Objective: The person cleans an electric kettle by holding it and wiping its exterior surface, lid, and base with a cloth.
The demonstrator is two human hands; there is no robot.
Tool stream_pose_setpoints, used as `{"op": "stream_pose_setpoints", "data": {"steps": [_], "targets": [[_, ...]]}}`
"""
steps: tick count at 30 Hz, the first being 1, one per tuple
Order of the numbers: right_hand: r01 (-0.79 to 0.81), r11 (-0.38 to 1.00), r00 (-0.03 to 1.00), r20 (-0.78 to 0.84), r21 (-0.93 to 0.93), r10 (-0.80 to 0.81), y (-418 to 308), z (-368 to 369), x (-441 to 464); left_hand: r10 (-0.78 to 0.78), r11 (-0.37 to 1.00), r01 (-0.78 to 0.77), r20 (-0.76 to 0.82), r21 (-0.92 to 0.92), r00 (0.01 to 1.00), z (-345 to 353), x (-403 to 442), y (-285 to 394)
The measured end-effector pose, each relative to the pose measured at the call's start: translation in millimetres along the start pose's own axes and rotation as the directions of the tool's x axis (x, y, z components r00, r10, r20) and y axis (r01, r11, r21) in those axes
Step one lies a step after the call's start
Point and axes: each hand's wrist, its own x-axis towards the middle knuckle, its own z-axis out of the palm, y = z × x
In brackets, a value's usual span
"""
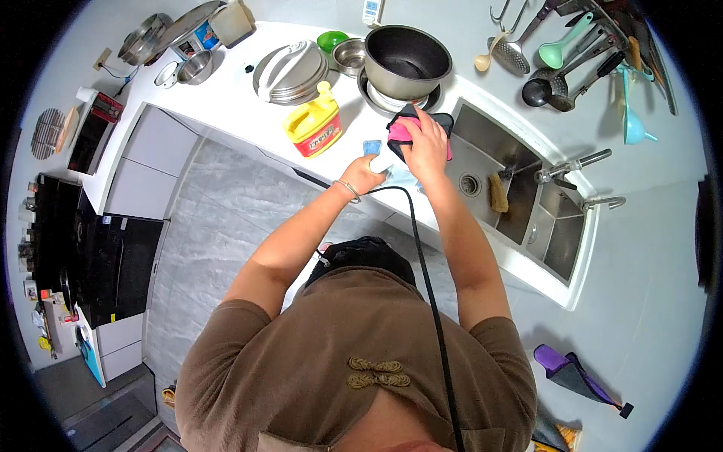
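Note:
My right hand (426,147) is closed on a pink and black cloth (401,131) at the counter's front edge, left of the sink. Just beside it, my left hand (364,175) grips a small white object (383,160) whose kind I cannot make out. The cloth touches or nearly touches this white object. A small blue piece (371,148) lies right by the left fingers. Under the hands shows a pale blue, sheet-like thing (401,178), partly hidden. Left of them stands a yellow jug-shaped bottle (315,124) with a red label.
Behind the hands, a deep dark pot (407,62) sits on a pan (374,96). Stacked grey plates or lids (301,84), a metal bowl (349,56) and a green bowl (331,39) are nearby. The steel sink (461,139) holds a brown scrubber (498,193); its faucet (574,166) juts out.

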Motion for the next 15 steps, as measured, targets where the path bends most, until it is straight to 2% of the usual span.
{"op": "stream_pose_setpoints", "data": {"steps": [8, 10, 15], "targets": [[0.013, 1.0, 1.0, 0.008, -0.016, -0.013, -1.8, -2.9, 1.4, -0.044, 0.997, 0.046, 0.022, -0.054, 0.999, -2.8, -4.0, 8.0], [0.009, 1.0, 1.0, 0.019, -0.015, -0.009, -0.8, -3.2, 1.0, -0.091, 0.995, 0.09, 0.007, 0.035, 0.996, -2.4, -3.1, 7.6], [0.002, 1.0, 1.0, 0.025, -0.021, -0.001, -0.4, -0.9, 1.3, -0.076, 0.996, 0.076, -0.007, 0.041, 0.997, -1.9, -2.8, 6.2]]}}
